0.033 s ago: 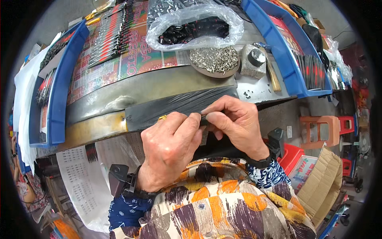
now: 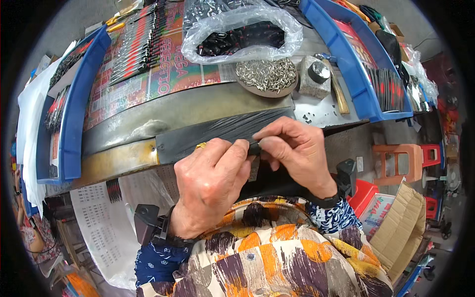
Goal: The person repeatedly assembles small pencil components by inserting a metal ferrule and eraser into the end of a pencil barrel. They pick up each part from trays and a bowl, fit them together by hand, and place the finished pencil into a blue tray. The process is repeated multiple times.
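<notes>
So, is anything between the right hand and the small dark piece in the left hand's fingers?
Nothing visible is. The left hand holds the dark piece, and the right hand's thumb is right at its other end; whether it touches is too small to tell.

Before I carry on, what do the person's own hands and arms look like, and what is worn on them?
The left hand wears a yellow ring; the right hand shows none. Behind each hand sit a dark strap and a boxy black device. The left sleeve is navy with small white motifs; the right sleeve is blue with white swirls.
</notes>
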`<state>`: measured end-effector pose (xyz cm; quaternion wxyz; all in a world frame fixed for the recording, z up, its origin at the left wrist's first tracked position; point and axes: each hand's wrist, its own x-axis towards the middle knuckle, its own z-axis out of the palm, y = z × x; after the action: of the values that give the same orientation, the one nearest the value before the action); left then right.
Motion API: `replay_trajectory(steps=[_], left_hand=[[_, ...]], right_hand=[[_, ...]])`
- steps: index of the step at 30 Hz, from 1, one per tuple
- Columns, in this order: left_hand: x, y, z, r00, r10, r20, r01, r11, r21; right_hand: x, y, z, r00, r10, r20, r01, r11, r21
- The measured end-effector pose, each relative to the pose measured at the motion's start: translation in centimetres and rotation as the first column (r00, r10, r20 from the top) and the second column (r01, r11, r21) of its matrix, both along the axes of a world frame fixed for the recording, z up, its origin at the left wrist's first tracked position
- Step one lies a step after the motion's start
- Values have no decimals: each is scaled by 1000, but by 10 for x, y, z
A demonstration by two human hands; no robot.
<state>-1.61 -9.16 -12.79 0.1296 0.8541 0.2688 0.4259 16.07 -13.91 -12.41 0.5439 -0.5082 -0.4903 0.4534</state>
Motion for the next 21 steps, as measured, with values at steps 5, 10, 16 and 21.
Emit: replay_trajectory(steps=[5, 10, 16, 21], left_hand=[[-4, 6, 6, 999, 44, -15, -44, 999, -19], [-11, 9, 6, 995, 87, -41, -90, 993, -72], [-14, 11, 6, 993, 109, -55, -114, 988, -107], [-14, 10, 7, 991, 113, -68, -121, 985, -120]], right_hand=[[30, 19, 10, 786, -282, 551, 83, 930, 357], [42, 38, 0, 443, -503, 742, 32, 836, 547], [42, 42, -8, 335, -523, 784, 29, 837, 546], [41, 45, -8, 333, -530, 780, 18, 830, 557]])
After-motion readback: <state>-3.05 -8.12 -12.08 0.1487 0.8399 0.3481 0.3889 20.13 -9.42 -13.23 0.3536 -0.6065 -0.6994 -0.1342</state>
